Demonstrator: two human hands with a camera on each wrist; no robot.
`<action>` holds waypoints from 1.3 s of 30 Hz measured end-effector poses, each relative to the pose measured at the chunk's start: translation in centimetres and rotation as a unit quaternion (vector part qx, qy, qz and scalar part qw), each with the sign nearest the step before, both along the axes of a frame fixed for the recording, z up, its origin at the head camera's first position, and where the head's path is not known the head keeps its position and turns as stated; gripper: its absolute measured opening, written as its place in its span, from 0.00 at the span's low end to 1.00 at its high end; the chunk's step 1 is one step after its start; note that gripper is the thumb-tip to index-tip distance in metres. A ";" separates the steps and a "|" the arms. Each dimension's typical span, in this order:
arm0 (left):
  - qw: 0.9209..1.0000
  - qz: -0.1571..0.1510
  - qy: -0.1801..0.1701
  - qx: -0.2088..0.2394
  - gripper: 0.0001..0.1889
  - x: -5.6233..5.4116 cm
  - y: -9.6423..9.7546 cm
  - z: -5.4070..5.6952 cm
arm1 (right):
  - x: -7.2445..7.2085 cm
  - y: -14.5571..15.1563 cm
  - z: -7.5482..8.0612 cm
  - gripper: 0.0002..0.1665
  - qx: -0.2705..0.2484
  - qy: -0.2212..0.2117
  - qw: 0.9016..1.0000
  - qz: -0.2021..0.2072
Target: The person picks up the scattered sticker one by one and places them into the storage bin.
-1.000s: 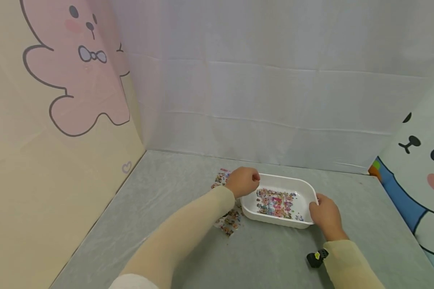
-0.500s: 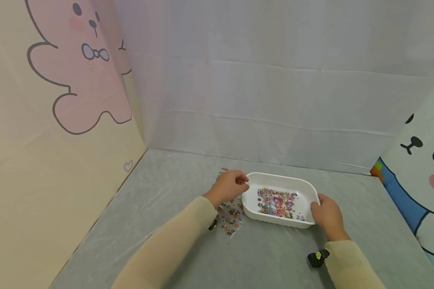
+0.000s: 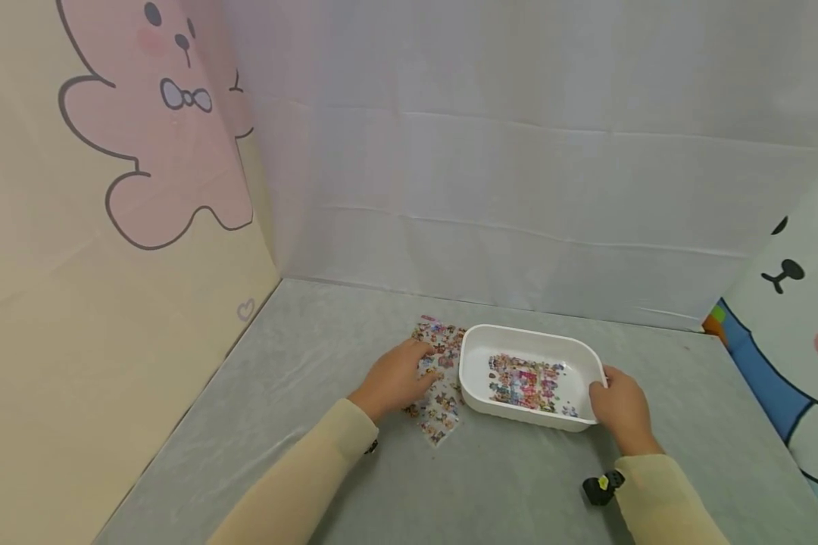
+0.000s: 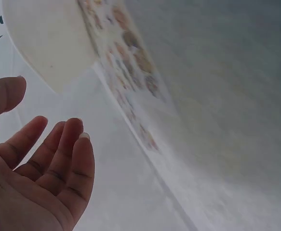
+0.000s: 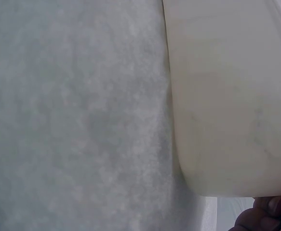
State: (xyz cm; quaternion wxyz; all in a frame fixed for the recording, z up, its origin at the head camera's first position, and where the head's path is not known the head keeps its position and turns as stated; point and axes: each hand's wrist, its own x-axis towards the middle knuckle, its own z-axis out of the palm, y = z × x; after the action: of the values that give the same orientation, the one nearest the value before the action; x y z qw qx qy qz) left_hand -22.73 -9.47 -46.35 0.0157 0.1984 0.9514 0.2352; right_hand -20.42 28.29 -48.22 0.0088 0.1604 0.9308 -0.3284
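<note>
A white plastic tray (image 3: 518, 414) stands on the grey table, with colourful small-figure stickers (image 3: 526, 384) lying on its floor. My right hand (image 3: 620, 405) grips the tray's right end, thumb over the rim; in the right wrist view the tray's side wall (image 5: 232, 106) hides most of that hand. Left of the tray lies a clear sheet of cartoon stickers (image 3: 441, 416), partly under my left hand (image 3: 394, 380). In the left wrist view the left hand (image 4: 48, 178) has its thumb and fingers apart, with nothing between them.
The grey table (image 3: 327, 333) meets a white cloth wall (image 3: 518, 189) at the back. A cream wall with a pink bear (image 3: 177, 166) is on the left, and a bear print (image 3: 797, 341) on the right. A black wrist device (image 3: 601, 488) hangs by the right sleeve.
My left hand has moved left and toward me, from the tray's left end to the sticker sheet, its fingers spreading. The right hand keeps its grip on the tray.
</note>
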 end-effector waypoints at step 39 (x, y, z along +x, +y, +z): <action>0.967 0.095 0.006 -0.235 0.24 4.6 0.1 -2.5 | 0.0 0.0 0.3 0.33 -0.018 -0.011 1.000 -0.002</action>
State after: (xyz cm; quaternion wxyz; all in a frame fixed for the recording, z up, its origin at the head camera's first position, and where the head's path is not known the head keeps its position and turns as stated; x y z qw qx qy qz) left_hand -18.09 -9.38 -48.81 0.0335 0.0991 0.9945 0.0039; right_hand -20.41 28.24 -47.94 0.0214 0.1654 0.9241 -0.3437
